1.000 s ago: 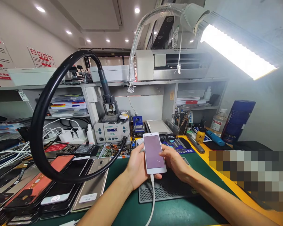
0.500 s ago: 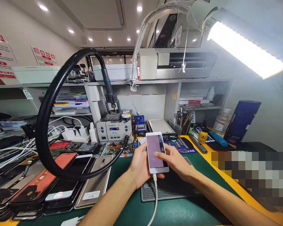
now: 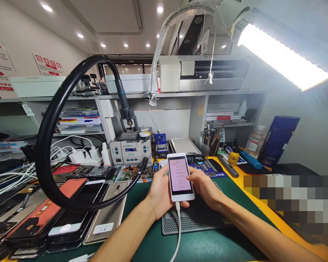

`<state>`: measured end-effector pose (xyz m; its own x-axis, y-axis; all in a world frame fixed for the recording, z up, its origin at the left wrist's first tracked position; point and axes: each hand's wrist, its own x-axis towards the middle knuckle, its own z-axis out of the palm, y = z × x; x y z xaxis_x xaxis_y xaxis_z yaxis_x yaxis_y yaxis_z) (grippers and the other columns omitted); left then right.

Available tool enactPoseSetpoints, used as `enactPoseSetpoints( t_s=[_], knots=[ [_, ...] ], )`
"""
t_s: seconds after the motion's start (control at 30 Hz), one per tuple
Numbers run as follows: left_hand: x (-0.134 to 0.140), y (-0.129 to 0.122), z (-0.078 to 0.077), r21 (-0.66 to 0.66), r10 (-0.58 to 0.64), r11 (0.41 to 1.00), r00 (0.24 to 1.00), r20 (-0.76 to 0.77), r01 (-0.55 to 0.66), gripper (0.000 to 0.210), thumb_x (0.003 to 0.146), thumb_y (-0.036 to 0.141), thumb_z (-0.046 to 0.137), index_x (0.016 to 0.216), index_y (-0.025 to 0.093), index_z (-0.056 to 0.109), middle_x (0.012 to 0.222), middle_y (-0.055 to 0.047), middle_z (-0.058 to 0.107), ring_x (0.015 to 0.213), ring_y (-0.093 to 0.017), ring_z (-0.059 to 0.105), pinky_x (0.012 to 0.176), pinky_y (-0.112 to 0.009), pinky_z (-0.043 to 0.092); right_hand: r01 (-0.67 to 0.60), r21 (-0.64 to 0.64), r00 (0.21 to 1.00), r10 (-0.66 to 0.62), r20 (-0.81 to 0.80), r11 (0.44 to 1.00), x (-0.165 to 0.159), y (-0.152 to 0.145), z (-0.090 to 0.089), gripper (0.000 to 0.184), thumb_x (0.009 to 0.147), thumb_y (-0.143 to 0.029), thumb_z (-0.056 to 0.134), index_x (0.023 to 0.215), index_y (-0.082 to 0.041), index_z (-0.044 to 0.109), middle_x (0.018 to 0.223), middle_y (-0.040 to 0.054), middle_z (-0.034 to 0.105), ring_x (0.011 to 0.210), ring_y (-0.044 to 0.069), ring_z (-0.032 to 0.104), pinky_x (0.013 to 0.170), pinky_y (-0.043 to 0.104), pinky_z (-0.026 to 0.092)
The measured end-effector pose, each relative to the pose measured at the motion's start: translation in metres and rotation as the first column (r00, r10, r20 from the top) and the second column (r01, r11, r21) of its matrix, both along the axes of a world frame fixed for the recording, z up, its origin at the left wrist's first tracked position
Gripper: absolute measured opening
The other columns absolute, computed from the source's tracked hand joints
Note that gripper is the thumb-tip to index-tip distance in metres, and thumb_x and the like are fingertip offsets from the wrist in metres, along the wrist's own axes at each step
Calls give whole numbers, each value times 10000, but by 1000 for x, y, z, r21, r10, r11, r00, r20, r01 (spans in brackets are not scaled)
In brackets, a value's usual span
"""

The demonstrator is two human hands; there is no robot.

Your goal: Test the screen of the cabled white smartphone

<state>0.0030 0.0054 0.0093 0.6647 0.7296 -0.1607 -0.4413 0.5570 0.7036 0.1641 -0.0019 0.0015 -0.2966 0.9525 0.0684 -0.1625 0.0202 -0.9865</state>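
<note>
A white smartphone [image 3: 180, 177] is held upright, tilted toward me, its pinkish screen lit with a list of text lines. My left hand [image 3: 159, 193] is closed around its left side, with fingertips showing below the lower edge. On the right side, my right hand [image 3: 205, 186] grips the phone's edge, thumb at the border of the screen; its other fingers are partly hidden. A white charging cable [image 3: 179, 227] is plugged into the bottom of the phone and runs down toward me. Beneath the hands lies a dark perforated pad [image 3: 191, 226] on the green mat [image 3: 221, 245].
Several phones and screen parts [image 3: 71, 214] are stacked at left, under the looping black hose [image 3: 42, 145] of a hot air station [image 3: 130, 151]. Behind the hands sits a tray of small parts [image 3: 132, 173]. A yellow bottle [image 3: 233, 157] stands at right. A bright lamp [image 3: 284, 58] hangs above.
The phone's screen has gone from a mostly plain pink view to a list of text. My right thumb has drawn back from mid-screen to the right edge.
</note>
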Motion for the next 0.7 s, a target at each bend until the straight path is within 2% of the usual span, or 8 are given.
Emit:
enactPoseSetpoints(
  t_s=[0.2, 0.4, 0.6, 0.7],
  knots=[
    [0, -1, 1, 13, -3, 1000, 1000, -1, 3, 607, 962, 539, 362, 1279, 87, 613, 1040, -206, 693, 721, -294, 692, 481, -398, 580, 0, 19, 1000, 0, 0, 1000, 0, 0, -2, 247, 790, -308, 557, 987, -183, 638, 815, 34, 656, 705, 196, 583, 640, 308, 431],
    [0, 0, -1, 12, 3, 1000, 1000, -12, -3, 619, 951, 586, 382, 1236, 97, 633, 1069, -207, 681, 737, -285, 689, 479, -376, 571, 48, 34, 999, -48, -7, 998, -1, 2, -3, 259, 800, -315, 605, 1018, -184, 655, 949, 50, 683, 819, 213, 610, 707, 318, 454],
    [1, -1, -1, 12, 3, 1000, 1000, -26, -2, 624, 958, 590, 360, 1217, 100, 648, 1053, -195, 680, 757, -284, 676, 482, -382, 576, 95, -12, 994, -95, 48, 995, -4, -1, 2, 316, 842, -499, 604, 875, -188, 642, 751, 44, 662, 686, 208, 592, 641, 324, 429],
    [2, -1, 0, 5, 7, 1000, 999, -35, -7, 618, 953, 593, 373, 1175, 95, 662, 1017, -184, 677, 745, -276, 663, 482, -389, 580, 94, -58, 994, -91, 53, 994, -4, -2, 2, 361, 853, -546, 583, 866, -190, 639, 725, 44, 662, 668, 211, 593, 646, 332, 432]
  ],
)
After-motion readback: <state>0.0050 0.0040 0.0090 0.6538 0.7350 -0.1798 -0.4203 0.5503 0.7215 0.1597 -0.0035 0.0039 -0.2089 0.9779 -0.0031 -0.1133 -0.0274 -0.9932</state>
